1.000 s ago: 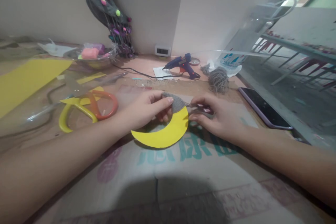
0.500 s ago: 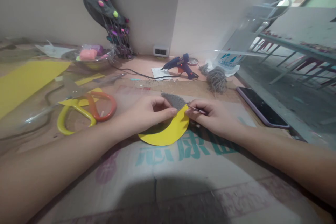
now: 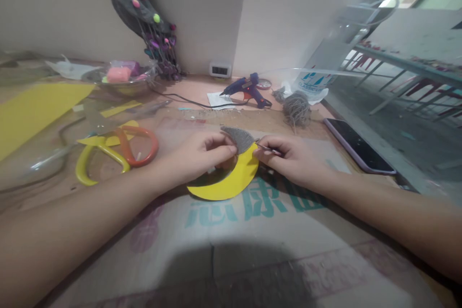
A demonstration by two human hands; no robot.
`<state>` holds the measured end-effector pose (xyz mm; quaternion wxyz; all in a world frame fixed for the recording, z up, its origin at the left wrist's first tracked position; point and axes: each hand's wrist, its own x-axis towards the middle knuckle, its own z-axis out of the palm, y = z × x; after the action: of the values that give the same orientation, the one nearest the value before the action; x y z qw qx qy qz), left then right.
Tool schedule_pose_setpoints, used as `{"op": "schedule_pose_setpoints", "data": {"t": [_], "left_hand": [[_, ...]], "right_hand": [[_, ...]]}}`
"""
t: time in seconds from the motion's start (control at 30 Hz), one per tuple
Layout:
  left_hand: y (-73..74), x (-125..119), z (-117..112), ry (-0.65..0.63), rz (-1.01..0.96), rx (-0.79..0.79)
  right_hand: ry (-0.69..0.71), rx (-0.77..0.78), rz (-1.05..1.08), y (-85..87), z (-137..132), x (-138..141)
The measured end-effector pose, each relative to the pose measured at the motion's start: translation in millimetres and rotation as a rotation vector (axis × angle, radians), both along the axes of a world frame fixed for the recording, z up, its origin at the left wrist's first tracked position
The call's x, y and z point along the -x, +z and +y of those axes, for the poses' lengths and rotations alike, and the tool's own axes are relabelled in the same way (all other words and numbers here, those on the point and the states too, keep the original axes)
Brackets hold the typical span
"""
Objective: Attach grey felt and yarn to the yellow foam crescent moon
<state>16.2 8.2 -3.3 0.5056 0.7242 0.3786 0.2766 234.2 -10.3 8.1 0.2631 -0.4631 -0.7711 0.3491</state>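
A yellow crescent [image 3: 231, 186], seemingly of card or paper, lies over the printed cardboard sheet. Its upper end is covered in rows of grey yarn [image 3: 241, 139]. My left hand [image 3: 205, 154] is closed at the crescent's inner edge, thumb and fingertips pinched by the grey part. At the outer edge, where grey meets yellow, my right hand [image 3: 285, 156] is closed with its thumb against the crescent. A thin dark strand or stick [image 3: 270, 149] runs between its fingers; I cannot tell which. The tips of the left fingers are partly hidden.
Scissors [image 3: 139, 147] with orange and yellow handles lie left of my left hand. Behind are a blue glue gun [image 3: 245, 87] with a cord, a grey yarn ball [image 3: 296, 108] and a small clock [image 3: 220, 70]. A phone [image 3: 359, 147] lies at the right edge.
My left thumb has drawn back slightly to the left, showing more of the crescent's inner edge. My right hand stays nearly where it was. The whole view has shifted a little.
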Motion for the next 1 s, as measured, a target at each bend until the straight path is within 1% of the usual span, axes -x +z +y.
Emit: {"op": "schedule_pose_setpoints", "data": {"t": [0.23,0.43,0.67,0.83,1.0], "left_hand": [[-5.2,1.7,0.5,0.032,0.097,-0.022],[-4.3,2.1,0.4,0.01,0.079,-0.016],[-1.4,1.0,2.3,-0.06,0.059,-0.014],[1.5,0.5,1.4,-0.071,0.058,-0.012],[0.8,0.6,2.0,-0.071,0.064,-0.017]], "right_hand": [[0.01,0.009,-0.008,-1.7,1.0,-0.9],[0.012,0.008,-0.035,0.7,0.9,-0.4],[-0.01,0.025,-0.034,1.8,0.6,-0.1],[-0.015,0.042,-0.027,1.5,0.6,0.3],[-0.023,0.035,-0.043,1.4,0.7,-0.2]]}}
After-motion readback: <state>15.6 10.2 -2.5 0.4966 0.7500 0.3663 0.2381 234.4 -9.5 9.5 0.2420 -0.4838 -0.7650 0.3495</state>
